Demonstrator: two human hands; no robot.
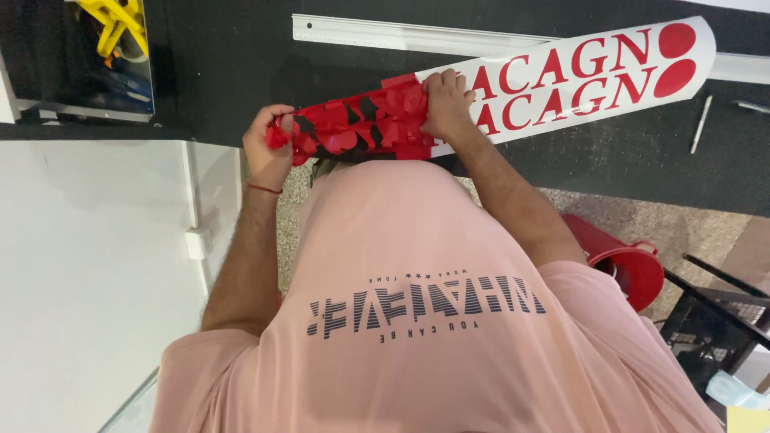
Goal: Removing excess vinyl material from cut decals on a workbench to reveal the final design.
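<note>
A long white sticker sheet (pixel 593 68) with big red letters and two red dots lies across a black worktable (pixel 241 72). My right hand (pixel 443 104) presses down on the sheet where the red film lifts off it. A crumpled strip of peeled red vinyl film (pixel 361 124) stretches between my hands. My left hand (pixel 269 144) grips the bunched left end of that film, a red thread on its wrist. My pink shirt fills the lower frame.
A long metal ruler (pixel 385 34) lies at the table's far side. A white pen (pixel 701 122) rests at the right. A red bucket (pixel 626 261) and a black wire rack (pixel 714 321) stand on the floor. A box with yellow tools (pixel 112 40) sits at top left.
</note>
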